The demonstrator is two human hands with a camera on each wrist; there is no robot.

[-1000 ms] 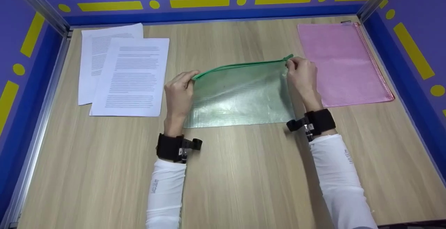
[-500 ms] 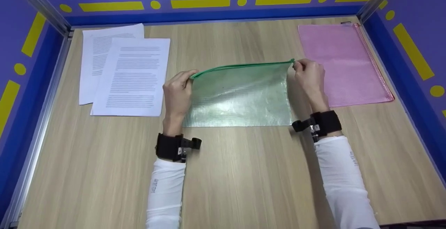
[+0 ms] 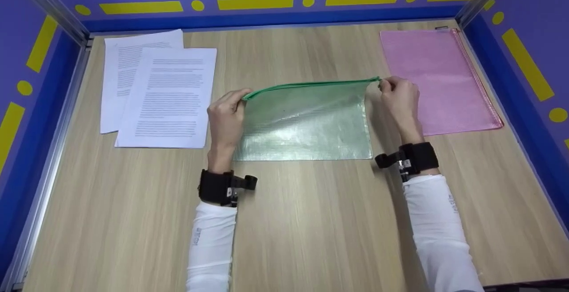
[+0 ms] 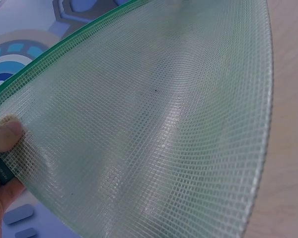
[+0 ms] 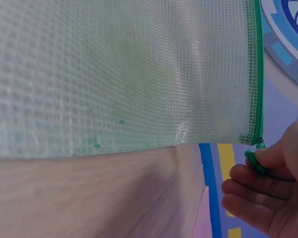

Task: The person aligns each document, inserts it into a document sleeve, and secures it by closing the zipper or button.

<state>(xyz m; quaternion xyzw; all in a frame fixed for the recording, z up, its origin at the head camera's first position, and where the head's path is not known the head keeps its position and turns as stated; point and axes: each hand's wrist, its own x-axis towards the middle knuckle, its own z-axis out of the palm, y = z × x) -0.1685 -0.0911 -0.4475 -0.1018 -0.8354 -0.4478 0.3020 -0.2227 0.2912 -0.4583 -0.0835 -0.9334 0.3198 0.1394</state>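
Spanning the middle of the worktop (image 3: 302, 230), the green mesh pouch (image 3: 306, 127) lies with its zip (image 3: 311, 83) toward the rear edge. The zip side is lifted; whether the lower side touches the worktop cannot be told.

The left hand (image 3: 226, 121) pinches the pouch's left upper corner, thumb on the near face. The right hand (image 3: 400, 98) pinches the green zip pull (image 5: 256, 161) between thumb and forefinger, just beyond the right upper corner; its remaining fingers are curled loosely.

Progress: the slider (image 5: 259, 141) sits at the right end of the zip, and the two green bands run close together. Judged from this, slider travel is complete or nearly so, and the zip is probably closed; full meshing of the teeth cannot be confirmed. No printing shows through the mesh. Release of both grips is not yet done.

Outward from the pouch, the printed sheets (image 3: 166, 105) lie in two overlapping stacks near the left rear corner. The pink pouch (image 3: 440, 78) lies flat near the right rear corner, untouched by the left hand; contact with the right cannot be told.
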